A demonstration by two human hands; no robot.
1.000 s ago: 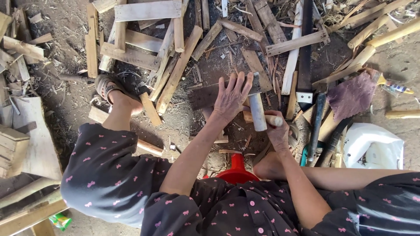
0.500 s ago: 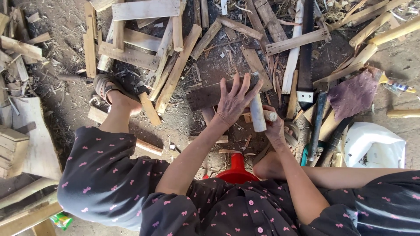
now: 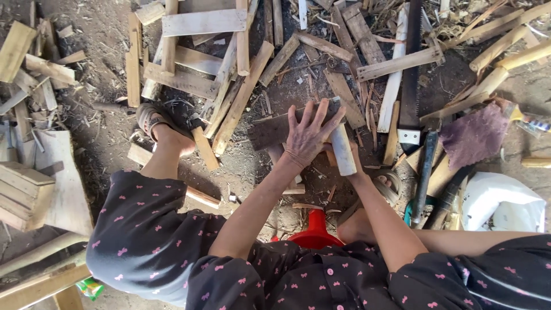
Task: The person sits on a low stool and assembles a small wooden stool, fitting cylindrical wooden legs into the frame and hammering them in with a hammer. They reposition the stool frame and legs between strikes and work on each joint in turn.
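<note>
Since the earlier pictures, the left hand (image 3: pixel 310 136) has slid a little forward over the dark, flat wooden board (image 3: pixel 274 130). Its fingers are spread wide and its palm presses down on the board's right end, flat rather than gripping. That board lies on the dirt floor (image 3: pixel 109 34), straight ahead of the seated person.

Just right of the board, the right hand (image 3: pixel 357 166) shows only in part behind the pale, round wooden handle (image 3: pixel 342 150). It seems closed around the lower end of that handle, though I cannot see the fingers well. The handle stands tilted, with its top touching the board's far right edge beside the left fingertips.

As I judge it, the step in hand is steadying the board while the tool is set against it. The next move calls for firm downward pressure from the flat hand and for fingers kept clear of the tool's working end, which is hidden.

Further right of the board lies a long, dark-bladed handsaw (image 3: pixel 411 74), and past it a purple rag (image 3: pixel 473 136). Left of the board rests a sandalled foot (image 3: pixel 163 127) among pale wood offcuts (image 3: pixel 204 23). Nearer the body than the board stands a red plastic stool (image 3: pixel 315 229).
</note>
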